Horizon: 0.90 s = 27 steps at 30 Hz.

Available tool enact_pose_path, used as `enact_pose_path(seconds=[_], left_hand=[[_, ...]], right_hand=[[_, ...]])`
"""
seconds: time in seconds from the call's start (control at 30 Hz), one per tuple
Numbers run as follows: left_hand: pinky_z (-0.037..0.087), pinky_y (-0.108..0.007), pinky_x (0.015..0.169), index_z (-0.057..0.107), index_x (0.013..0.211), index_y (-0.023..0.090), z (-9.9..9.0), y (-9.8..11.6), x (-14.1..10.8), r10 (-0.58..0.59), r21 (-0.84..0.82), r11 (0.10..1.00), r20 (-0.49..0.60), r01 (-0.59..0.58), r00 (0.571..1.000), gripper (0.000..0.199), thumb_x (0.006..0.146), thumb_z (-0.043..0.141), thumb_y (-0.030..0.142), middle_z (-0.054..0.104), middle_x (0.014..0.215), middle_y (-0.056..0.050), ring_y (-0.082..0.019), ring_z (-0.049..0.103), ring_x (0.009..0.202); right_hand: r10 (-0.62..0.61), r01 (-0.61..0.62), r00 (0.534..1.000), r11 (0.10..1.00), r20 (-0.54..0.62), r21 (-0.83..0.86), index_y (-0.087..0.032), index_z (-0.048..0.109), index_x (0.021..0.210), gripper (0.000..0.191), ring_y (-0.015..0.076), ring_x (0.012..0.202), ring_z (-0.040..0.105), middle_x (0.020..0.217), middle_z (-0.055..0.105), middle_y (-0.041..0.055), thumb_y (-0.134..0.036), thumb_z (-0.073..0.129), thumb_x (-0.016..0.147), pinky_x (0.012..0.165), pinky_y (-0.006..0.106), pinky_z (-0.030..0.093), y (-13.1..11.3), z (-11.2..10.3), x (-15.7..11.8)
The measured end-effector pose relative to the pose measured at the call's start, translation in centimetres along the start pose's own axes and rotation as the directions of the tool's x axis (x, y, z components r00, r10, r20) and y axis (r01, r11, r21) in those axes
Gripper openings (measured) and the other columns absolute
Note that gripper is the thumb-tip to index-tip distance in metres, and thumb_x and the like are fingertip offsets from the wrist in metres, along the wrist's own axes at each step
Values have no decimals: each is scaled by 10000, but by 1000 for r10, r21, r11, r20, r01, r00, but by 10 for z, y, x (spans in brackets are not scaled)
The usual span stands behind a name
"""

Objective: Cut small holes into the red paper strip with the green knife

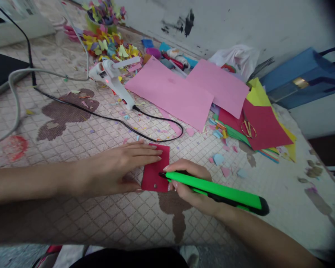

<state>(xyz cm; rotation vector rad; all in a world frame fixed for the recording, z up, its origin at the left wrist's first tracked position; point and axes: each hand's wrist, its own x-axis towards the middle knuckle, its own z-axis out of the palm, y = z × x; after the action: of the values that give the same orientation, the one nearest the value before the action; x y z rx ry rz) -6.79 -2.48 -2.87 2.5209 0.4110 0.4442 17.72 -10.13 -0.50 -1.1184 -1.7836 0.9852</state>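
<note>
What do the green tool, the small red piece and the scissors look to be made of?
Green tool: likely plastic, smooth satin green shell with black end. Small red piece: looks like card or felt, matte, flat, clean-edged; can't tell which. Scissors: probably metal, gold-toned, with thin loop handles.

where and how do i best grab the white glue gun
By the handle, probably from the near side and above: it slants down toward you, clear of the pale stick jutting from the body. Keep off the front end of the glue gun; its red light is lit, so it may be hot. Mind the black cord at the handle's lower end.
</note>
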Motion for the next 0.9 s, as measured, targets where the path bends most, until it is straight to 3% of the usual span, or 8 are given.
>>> enact_pose_path(seconds=[0.47, 0.9], left_hand=[[338, -468, 1186, 381, 1488, 259, 2, 2, 1, -6, -55, 999, -46, 3, 999, 724, 842, 708, 279, 511, 1479, -80, -269, 442, 1396], [348, -447, 1180, 359, 1494, 260, 1, 4, 0, -31, -23, 999, -19, 31, 999, 715, 855, 679, 251, 484, 1501, -72, -252, 412, 1416]], right_hand=[[-34, 36, 999, 997, 27, -62, -202, 700, 969, 267, 119, 621, 654, 769, 707, 10, -67, 559, 788, 572, 237, 522, -4, 0, 3], [-53, 56, 998, 985, 20, -162, -230, 678, 966, 290, 132, 670, 651, 807, 703, 3, -47, 562, 772, 649, 266, 536, -1, 5, -1]])
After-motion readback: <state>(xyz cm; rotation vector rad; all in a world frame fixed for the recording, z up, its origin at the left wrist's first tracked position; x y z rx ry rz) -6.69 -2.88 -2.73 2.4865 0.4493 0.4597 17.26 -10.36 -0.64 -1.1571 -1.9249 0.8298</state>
